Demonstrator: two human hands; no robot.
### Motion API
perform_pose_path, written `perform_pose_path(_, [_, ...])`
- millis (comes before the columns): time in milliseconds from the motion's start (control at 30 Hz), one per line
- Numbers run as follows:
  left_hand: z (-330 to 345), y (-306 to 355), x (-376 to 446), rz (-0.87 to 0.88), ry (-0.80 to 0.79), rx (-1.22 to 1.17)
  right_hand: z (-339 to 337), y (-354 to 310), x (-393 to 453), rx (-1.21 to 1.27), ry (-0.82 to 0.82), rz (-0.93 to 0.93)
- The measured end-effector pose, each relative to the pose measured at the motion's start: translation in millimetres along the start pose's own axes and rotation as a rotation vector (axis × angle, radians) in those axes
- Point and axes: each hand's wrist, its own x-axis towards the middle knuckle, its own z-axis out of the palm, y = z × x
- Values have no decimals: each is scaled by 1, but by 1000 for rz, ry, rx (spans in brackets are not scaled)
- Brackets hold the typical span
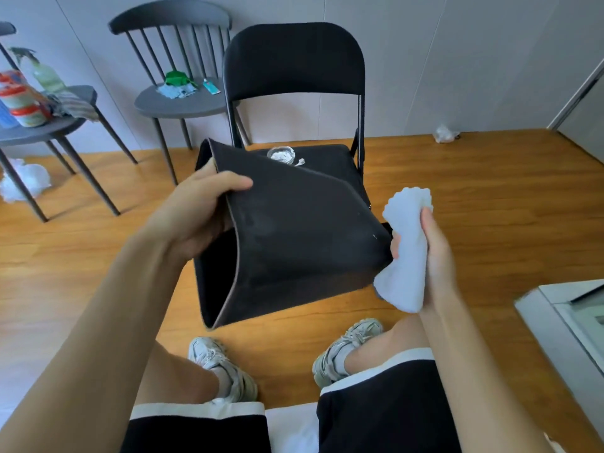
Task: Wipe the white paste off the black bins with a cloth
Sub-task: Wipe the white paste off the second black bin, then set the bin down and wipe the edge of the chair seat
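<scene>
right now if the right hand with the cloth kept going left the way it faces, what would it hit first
Most likely the black bin. The right hand grips the cloth beside the bin's lower right corner, and the cloth looks to be touching or nearly touching that wall. Depth is hard to judge from one view.

Your left hand (196,214) holds the bin (294,237) by its rim; your right hand (434,253), just right of the bin, holds the cloth (403,253) against the bin's right edge. Behind both hands stands the folding chair (294,70), a small dish (281,155) on its seat. Two more chairs (176,99) stand beyond your left hand, carrying bottles (42,73) and rags (176,89). Your shoes (222,367) rest on the floor (474,204) below the hands.
</scene>
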Motion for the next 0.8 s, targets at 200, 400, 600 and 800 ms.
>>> perform_pose_path(200, [-6,-24,5,-75,46,184,-12,9,7,130,108,-34])
perform_pose_path(400, [11,-52,27,-120,132,24,-8,18,28,-126,278,-147])
perform_pose_path(600, [27,-94,67,-156,237,83,-54,36,73,-162,452,-30])
perform_pose_path(800, [56,-161,125,-185,212,259,-126,43,122,-266,593,138])
